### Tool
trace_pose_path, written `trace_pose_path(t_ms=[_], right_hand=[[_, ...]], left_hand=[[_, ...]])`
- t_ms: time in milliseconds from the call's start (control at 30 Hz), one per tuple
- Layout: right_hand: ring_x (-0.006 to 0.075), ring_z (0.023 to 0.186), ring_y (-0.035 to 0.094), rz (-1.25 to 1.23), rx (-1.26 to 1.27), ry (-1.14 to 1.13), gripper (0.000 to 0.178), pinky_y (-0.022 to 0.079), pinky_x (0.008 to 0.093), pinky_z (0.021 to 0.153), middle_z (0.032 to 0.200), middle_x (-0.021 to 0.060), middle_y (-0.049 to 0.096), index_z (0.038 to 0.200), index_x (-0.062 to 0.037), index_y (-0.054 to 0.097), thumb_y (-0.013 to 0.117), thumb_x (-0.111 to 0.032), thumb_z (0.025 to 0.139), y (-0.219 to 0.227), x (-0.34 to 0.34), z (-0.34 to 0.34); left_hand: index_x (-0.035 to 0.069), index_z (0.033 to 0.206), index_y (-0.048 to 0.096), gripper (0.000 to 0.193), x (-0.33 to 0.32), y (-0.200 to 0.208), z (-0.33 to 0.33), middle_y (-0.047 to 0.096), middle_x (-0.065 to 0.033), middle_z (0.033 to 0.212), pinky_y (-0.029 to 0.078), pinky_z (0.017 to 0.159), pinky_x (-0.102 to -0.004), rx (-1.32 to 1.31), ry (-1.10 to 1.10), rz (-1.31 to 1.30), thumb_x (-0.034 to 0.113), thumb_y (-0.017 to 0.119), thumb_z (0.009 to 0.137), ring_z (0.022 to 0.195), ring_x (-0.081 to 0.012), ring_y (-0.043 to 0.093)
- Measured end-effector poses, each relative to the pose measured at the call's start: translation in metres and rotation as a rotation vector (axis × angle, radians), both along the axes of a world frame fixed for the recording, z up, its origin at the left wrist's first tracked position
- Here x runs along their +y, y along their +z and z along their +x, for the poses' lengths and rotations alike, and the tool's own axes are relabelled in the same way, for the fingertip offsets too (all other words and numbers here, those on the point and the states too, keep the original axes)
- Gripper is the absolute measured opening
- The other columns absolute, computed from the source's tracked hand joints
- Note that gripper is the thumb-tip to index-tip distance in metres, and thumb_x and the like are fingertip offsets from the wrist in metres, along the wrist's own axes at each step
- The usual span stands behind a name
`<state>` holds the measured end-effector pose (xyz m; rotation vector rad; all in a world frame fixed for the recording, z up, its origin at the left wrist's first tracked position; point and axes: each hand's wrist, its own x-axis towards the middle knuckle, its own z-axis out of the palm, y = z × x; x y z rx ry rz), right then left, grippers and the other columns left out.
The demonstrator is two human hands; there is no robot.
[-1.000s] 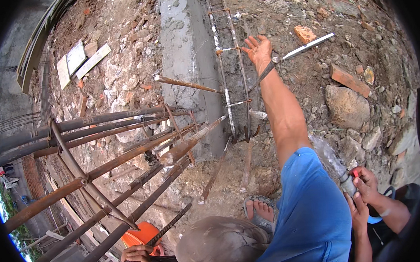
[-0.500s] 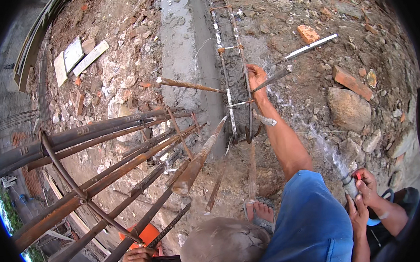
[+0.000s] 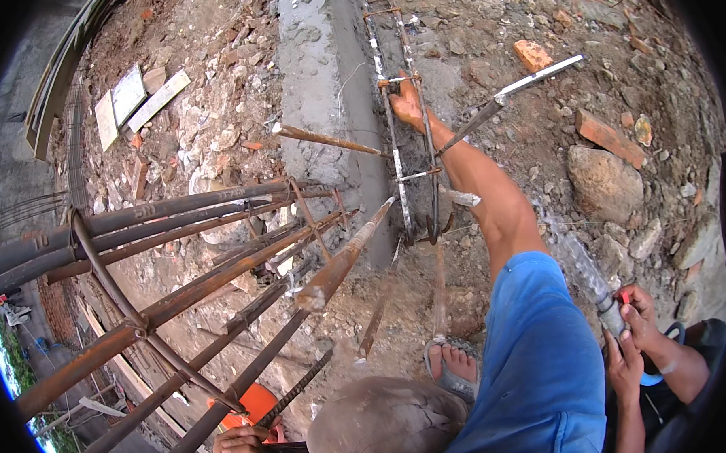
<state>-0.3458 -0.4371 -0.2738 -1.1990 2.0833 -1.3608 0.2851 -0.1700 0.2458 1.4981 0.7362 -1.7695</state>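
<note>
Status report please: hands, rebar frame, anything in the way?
Left hand gripping ribbed bar. Right hand in among rebar frame, grip unclear. Slanted stake beside right forearm; nozzle spraying water nearby.

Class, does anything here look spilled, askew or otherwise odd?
Yes. Water sprays from the grey nozzle in a co-worker's hands over rubble, which looks like spillage. Also, the rebar frame at the person's right hand is patchily white, perhaps splashed.

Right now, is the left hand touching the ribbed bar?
Touching: the head view shows the left hand with its fingers curled around the ribbed bar.
</note>
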Motion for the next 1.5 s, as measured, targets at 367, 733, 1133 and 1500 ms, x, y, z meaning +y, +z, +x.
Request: trace_pose_path(t_ms=[367, 733, 1133, 1500], right_hand=[[0.0351, 0.131, 0.052, 0.392, 0.841, 0.866, 0.063, 0.025, 0.0499, 0.123, 0.139, 0.0233, 0.055, 0.151, -0.0017, 0.039, 0.054, -0.012, 0.091, 0.086, 0.052, 0.077], [0.0342, 0.144, 0.04, 0.476, 0.693, 0.593, 0.057, 0.023, 0.0536, 0.123, 0.147, 0.0185, 0.049, 0.152, -0.0132, 0.046, 0.046, -0.014, 0.095, 0.033, 0.136, 0.054], [0.0345, 0.139, 0.044, 0.478, 0.794, 0.465, 0.045, 0.025, 0.0513, 0.123, 0.145, 0.0167, 0.052, 0.139, -0.0025, 0.055, 0.039, -0.017, 0.099, 0.059, 0.212, 0.103], [0.0298, 0.146, 0.042, 0.941, 0.932, 0.674, 0.05, 0.019, 0.068, 0.12, 0.157, 0.0164, 0.044, 0.147, -0.0153, 0.051, 0.048, -0.019, 0.097, 0.136, 0.241, 0.072]], left_hand=[[0.005, 0.085, 0.052, 0.023, 0.032, 0.02, 0.019, 0.051, -0.0005, 0.068, 0.047, 0.053, -0.0255, 0.353, 0.645, 0.093, 0.021, 0.058, 0.1, 0.057, -0.0114, 0.052], [-0.01, 0.14, 0.004, 0.074, 0.043, 0.01, 0.024, 0.051, -0.0114, 0.086, 0.052, 0.048, -0.0283, 0.268, 0.474, 0.007, 0.005, 0.056, 0.09, 0.055, -0.0166, 0.057], [-0.022, 0.132, 0.014, 0.052, 0.062, 0.01, 0.025, 0.048, -0.0129, 0.089, 0.053, 0.043, -0.0239, 0.285, 0.402, -0.074, -0.001, 0.042, 0.094, 0.053, -0.0116, 0.055], [-0.024, 0.146, 0.005, 0.065, 0.077, 0.002, 0.041, 0.047, -0.0144, 0.092, 0.052, 0.044, -0.0233, 0.396, 0.379, -0.097, -0.003, 0.039, 0.094, 0.052, -0.0118, 0.053]])
